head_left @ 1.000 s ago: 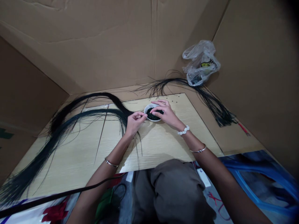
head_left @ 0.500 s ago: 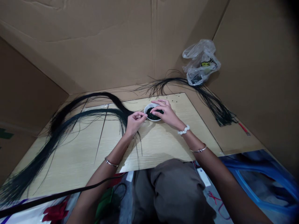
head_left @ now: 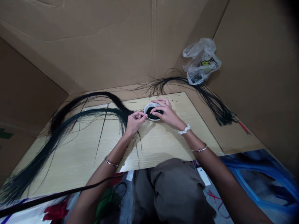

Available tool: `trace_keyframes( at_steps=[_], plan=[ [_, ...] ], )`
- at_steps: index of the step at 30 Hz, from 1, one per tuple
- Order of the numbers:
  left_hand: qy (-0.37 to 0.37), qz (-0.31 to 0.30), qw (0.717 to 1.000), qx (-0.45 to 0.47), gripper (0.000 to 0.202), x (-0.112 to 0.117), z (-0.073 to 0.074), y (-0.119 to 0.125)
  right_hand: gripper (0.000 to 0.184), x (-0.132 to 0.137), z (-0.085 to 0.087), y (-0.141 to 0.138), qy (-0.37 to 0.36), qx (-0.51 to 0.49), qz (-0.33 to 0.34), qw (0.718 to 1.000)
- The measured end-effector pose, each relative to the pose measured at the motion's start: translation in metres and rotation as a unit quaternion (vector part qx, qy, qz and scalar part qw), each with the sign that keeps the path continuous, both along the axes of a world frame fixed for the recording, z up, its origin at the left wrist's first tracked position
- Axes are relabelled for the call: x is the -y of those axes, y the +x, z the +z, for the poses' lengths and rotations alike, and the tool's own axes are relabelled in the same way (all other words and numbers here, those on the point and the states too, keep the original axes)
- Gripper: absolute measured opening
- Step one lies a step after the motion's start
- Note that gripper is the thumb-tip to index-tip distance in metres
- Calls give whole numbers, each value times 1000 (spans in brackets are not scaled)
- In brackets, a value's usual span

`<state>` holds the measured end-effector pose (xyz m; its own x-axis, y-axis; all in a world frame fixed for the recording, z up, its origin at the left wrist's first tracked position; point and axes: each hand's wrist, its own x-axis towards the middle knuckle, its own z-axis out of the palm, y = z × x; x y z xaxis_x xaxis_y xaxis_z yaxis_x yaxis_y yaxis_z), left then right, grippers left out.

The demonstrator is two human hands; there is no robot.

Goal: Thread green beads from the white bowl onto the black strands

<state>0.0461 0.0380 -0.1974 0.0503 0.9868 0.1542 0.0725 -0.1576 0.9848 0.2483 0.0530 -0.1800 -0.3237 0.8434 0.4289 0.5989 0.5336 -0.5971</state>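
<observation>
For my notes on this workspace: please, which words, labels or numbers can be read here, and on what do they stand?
None can be read.
Plastic bag: yellow and black print, too crumpled to read.
White tag beside the lap: nothing legible.
Red marks below the table edge: too blurred to read.

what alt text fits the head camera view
The left hand pinches something thin at the rim of a small white bowl of dark beads, and the right hand rests on the beads, on a pale wooden board. Long black strands sweep across the board.
</observation>
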Motion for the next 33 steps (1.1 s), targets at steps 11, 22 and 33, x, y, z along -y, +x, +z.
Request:
trace_keyframes(
  at_steps=[11,22,33],
  plan=[
    [-11,-26,1000,-6,35,0,0,-1,9,-1,-2,4,15,24,10,1000],
    [-21,-36,999,-7,34,-1,0,-2,11,0,1,5,9,42,15,999],
    [-24,-41,999,-8,32,-1,1,-2,12,3,3,5,30,78,28,996]
  ],
)
